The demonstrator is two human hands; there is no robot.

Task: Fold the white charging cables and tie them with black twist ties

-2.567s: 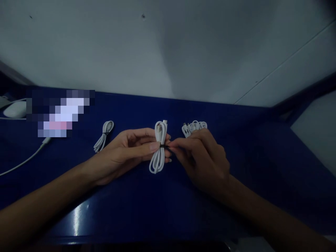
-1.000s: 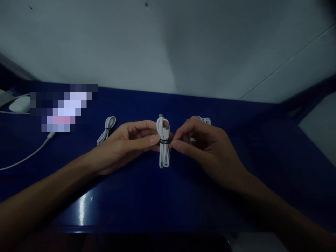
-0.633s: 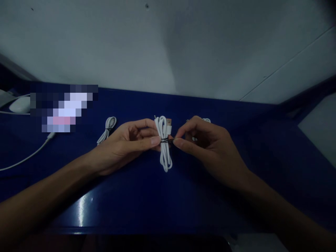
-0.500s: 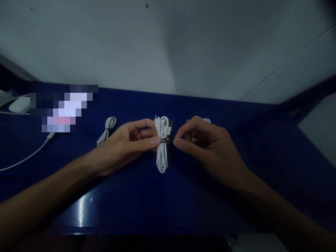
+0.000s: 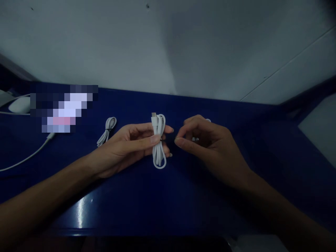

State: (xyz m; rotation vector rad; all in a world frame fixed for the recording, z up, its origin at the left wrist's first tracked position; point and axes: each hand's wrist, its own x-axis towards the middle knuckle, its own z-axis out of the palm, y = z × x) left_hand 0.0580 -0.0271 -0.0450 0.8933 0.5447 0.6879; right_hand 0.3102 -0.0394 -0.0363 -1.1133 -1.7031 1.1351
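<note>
Dim room, grey wall behind a glossy dark-blue worktop [image 5: 147, 196]. Coiled white cable [image 5: 159, 141] held upright just above the worktop in the left hand [image 5: 128, 147]: thumb pressed across the middle of the bundle, fingers curled behind it, one plug end sticking up above the thumb, the lower loop hanging below the fingers. A dark tie seems to sit at the pinch point, mostly covered by the thumb; hard to be sure.

Right hand [image 5: 207, 143] just to the right of the bundle, apart from it. Thumb and forefinger drawn together to a pinch, other fingers curled loosely; too dark to tell whether anything is between the fingertips.

Behind the right hand, a bit of white cable pile [image 5: 207, 120] shows past the knuckles, mostly hidden. Beyond the left hand, to its left, a second tied white cable bundle [image 5: 107, 131] lies flat on the worktop. Farther left, a loose white cord [image 5: 26, 157] runs across the worktop, and a white mouse-like object [image 5: 19, 104] sits at the far left edge.
</note>
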